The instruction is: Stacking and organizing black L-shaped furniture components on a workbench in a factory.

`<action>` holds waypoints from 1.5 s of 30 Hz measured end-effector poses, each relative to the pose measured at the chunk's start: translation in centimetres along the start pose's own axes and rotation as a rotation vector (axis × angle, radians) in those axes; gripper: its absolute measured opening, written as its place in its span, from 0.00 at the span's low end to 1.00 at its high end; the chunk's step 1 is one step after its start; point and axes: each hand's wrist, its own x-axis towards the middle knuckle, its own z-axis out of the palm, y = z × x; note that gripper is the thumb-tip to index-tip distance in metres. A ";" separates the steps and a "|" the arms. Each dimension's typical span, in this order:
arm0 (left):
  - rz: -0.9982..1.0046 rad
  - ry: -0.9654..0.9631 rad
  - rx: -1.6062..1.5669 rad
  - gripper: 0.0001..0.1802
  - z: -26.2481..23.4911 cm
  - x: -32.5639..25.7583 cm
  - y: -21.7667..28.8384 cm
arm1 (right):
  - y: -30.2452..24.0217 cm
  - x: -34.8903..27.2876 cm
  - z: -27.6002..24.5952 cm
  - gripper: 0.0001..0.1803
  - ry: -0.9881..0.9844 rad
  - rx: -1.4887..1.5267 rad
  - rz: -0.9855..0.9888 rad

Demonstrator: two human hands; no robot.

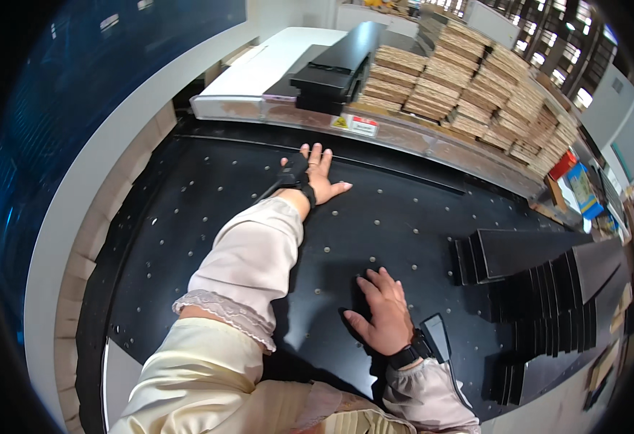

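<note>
My left hand [318, 177] reaches forward over the black table [353, 235], which is dotted with small round studs. Its fingers are spread, and the fingertips lie at the near edge of a long narrow black strip [404, 175] along the machine's front. Whether they press on that strip I cannot tell. Closer to me, my right hand [386, 311] is open too, palm down over the table with thumb and fingers apart. Nothing is held in either hand. Both wrists carry a black strapped device.
Several stacks of black boards [548, 311] sit at the table's right side. Beyond the machine's front edge [396, 137] are piled chipboard strips [461, 79] and black panels [331, 72]. A pale curved frame [64, 173] borders the left. A screen cabinet [624, 130] stands far right.
</note>
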 end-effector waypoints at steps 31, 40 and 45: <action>0.522 -0.276 -1.083 0.22 -2.1 -23.1 9.7 | 2.8 -3.8 0.1 0.05 0.158 0.660 0.035; 0.576 -0.437 -1.100 0.22 -2.0 -22.3 9.0 | 3.6 -4.7 0.9 0.07 0.128 0.820 0.003; 0.576 -0.585 -1.212 0.21 -2.2 -21.5 8.2 | 3.8 -4.7 0.7 0.06 0.061 0.995 0.050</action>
